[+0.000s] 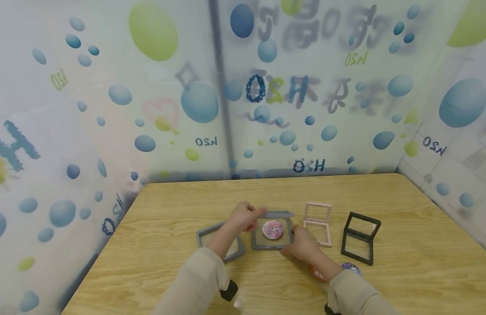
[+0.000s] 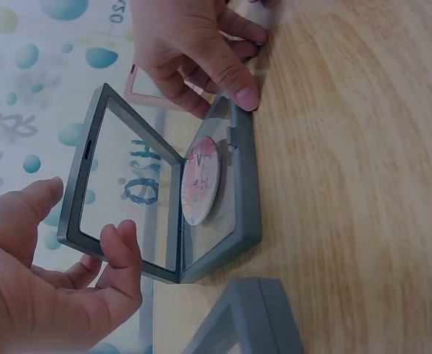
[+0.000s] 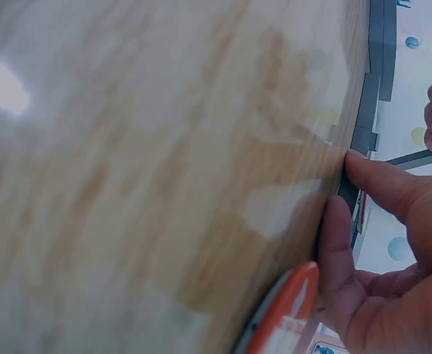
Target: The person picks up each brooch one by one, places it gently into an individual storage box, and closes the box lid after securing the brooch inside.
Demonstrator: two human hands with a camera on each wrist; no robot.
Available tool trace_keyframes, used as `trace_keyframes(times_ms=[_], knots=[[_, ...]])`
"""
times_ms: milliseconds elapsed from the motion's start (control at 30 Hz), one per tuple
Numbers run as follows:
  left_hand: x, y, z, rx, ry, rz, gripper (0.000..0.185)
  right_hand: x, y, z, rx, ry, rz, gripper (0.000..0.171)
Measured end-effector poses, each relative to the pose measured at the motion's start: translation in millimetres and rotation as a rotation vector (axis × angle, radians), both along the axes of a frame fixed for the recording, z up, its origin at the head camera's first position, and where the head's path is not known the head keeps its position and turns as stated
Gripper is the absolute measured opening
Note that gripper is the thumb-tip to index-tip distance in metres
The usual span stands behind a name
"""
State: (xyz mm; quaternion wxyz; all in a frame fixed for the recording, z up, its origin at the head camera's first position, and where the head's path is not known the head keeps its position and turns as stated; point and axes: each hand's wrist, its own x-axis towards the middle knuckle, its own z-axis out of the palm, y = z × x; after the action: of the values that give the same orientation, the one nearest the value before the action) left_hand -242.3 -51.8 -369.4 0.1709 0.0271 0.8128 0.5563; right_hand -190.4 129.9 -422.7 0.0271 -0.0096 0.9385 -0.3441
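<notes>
An open grey frame case [image 1: 272, 243] lies mid-table with a round pink badge [image 1: 272, 229] on its clear film. My left hand [image 1: 251, 217] pinches the raised lid [image 2: 120, 184] at its free edge, thumb and finger on the grey rim. My right hand [image 1: 293, 245] grips the base's right corner, thumb pressed on the rim [image 2: 247, 147]. The left wrist view shows the badge [image 2: 200, 181] close up and the lid held partly up by the left hand [image 2: 83, 228], with the right hand [image 2: 216, 92] opposite. In the right wrist view the right hand's [image 3: 349, 184] thumb lies against the case's edge [image 3: 363, 110].
A second grey case [image 1: 219, 243] lies open to the left, a pink case [image 1: 318, 223] and a black case [image 1: 359, 238] to the right. An orange badge [image 1: 318, 274] and a bluish badge [image 1: 350, 267] lie near my right wrist. Patterned walls enclose the table [image 1: 404, 271].
</notes>
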Motion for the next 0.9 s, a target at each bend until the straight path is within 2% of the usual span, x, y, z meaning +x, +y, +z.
trace_keyframes(times_ms=[333, 533, 767, 900], knots=[[10.3, -2, -5.8, -0.099, -0.008, -0.058, 0.038, 1.8, 0, 0.5, 0.000, 0.020, 0.009, 0.064], [14.3, -2, -7.8, -0.138, 0.002, -0.062, 0.038, 2.8, 0, -1.3, -0.001, 0.036, 0.006, 0.058], [16.1, -2, -10.3, -0.143, 0.002, -0.055, 0.049, 3.5, 1, 0.1, 0.003, 0.016, 0.000, 0.056], [16.8, -2, -14.1, -0.187, 0.001, -0.059, 0.060, 3.9, 1, -0.2, 0.011, 0.013, -0.006, 0.058]])
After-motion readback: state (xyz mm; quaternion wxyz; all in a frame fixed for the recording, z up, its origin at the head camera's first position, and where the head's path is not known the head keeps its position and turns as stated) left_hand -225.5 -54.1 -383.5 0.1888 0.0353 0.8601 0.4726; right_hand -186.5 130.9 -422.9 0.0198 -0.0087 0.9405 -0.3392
